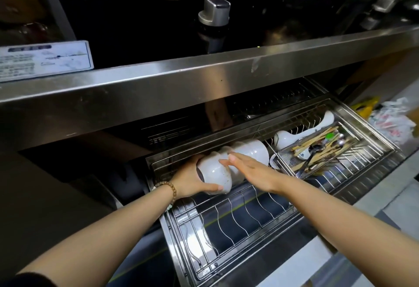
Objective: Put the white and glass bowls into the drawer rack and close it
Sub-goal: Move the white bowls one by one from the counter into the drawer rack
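Note:
The steel drawer rack (229,237) is pulled out below the counter. A row of white bowls (249,148) lies on its side along the rack's back left. My left hand (190,180), with a bead bracelet at the wrist, grips the nearest white bowl (215,171) from the left, thumb under its rim. My right hand (249,169) lies flat with fingers stretched out, fingertips touching the top of that same bowl. I see no glass bowl clearly.
A mesh cutlery tray (317,148) with chopsticks and spoons sits in the drawer's right part, with white ladles (288,137) behind it. The steel counter edge (204,82) overhangs the drawer; a stove knob (214,10) stands above. Plastic bags (390,121) lie at the right.

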A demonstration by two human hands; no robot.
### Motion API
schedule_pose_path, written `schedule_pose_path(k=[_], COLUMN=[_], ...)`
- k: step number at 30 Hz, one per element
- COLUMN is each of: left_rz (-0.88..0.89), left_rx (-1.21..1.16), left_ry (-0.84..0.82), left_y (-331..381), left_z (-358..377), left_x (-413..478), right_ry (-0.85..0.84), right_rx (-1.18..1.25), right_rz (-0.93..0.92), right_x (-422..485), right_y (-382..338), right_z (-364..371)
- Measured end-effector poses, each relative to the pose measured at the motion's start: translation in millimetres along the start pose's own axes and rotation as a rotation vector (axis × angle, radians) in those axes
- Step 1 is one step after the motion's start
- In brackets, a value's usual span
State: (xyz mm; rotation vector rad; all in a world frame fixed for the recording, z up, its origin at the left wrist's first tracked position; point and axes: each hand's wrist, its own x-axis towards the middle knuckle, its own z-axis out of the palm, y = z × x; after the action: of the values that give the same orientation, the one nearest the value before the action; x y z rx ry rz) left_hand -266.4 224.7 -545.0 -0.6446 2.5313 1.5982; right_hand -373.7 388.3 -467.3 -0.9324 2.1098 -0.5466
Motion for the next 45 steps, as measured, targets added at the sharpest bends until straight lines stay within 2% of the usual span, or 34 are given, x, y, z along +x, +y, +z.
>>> schedule_pose_path(k=[3, 17, 22, 26, 30, 35, 40, 45], left_rz=[-0.021, -0.057, -0.064, -0.030, 0.095, 0.361, 0.675, 0.876], left_rx=[-0.040, -0.075, -0.067, -0.030, 0.050, 0.083, 0.150, 0.345], left_ry=[0.000, -0.010, 0.034, 0.004, -0.024, 0.033, 0.218, 0.454], left_y=[-4, -2, 8, 28, 66, 133, 212, 266], left_z=[3, 8, 0, -14, -26, -46, -94, -163], left_x=[5, 4, -18, -43, -74, -120, -177, -230], right_ry=[-0.011, -0.035, 0.005, 0.093, 0.243, 0.462, 0.592, 0.582], right_rx=[-0.070, -0.082, -0.106, -0.043, 0.066, 0.117, 0.151, 0.117], right_rz=[0.022, 0.065, 0.070, 0.093, 0.046, -0.104, -0.277, -0.458], right_x=[2, 7, -5, -32, -75, -139, -185, -199], right_y=[0, 8, -4, -15, -36, -75, -130, -207], right_z=[1, 2, -5, -18, -35, -62, -85, -101])
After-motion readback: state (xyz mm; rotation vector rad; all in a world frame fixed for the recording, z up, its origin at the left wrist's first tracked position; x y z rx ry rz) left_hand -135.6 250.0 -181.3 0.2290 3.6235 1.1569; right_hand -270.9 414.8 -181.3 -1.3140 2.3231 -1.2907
